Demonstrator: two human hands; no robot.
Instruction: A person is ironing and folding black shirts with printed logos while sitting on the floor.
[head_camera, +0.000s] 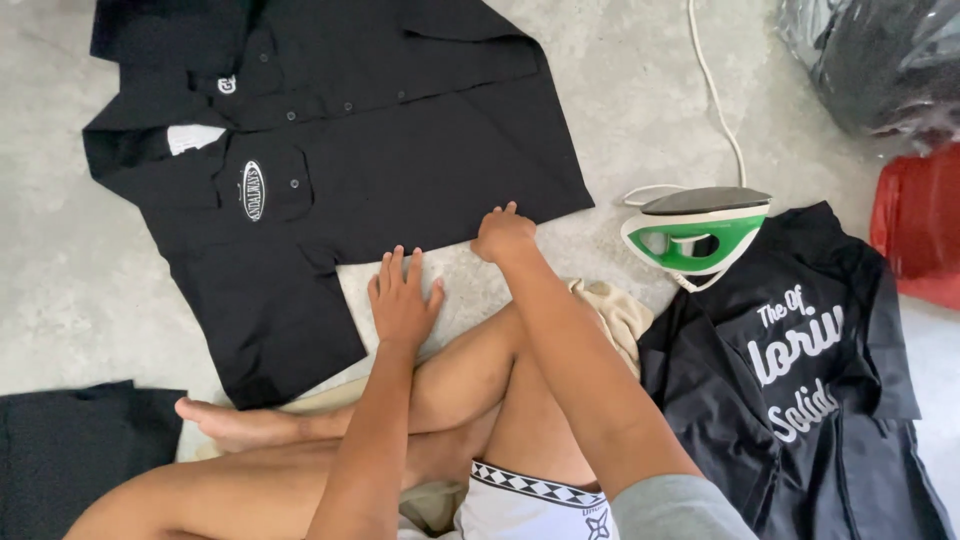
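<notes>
Matt black cloth shirt (400, 150); glossy plastic iron (695, 235); rough concrete floor (60, 270).

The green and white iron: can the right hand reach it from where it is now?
Probably yes. The right hand rests at the black shirt's hem, and only bare floor lies between it and the iron.

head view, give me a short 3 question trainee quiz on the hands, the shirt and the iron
1. True or false: the steam iron stands on its heel beside the black button-up shirt.
2. Which hand touches the shirt's lower hem? A) left hand B) right hand
3. What does the left hand rest on?

Key
1. True; its soleplate faces up and away.
2. B; its fingers press the hem edge.
3. The bare concrete floor, palm down, just off the shirt's edge; whether its fingertips touch the cloth cannot be told.
</notes>
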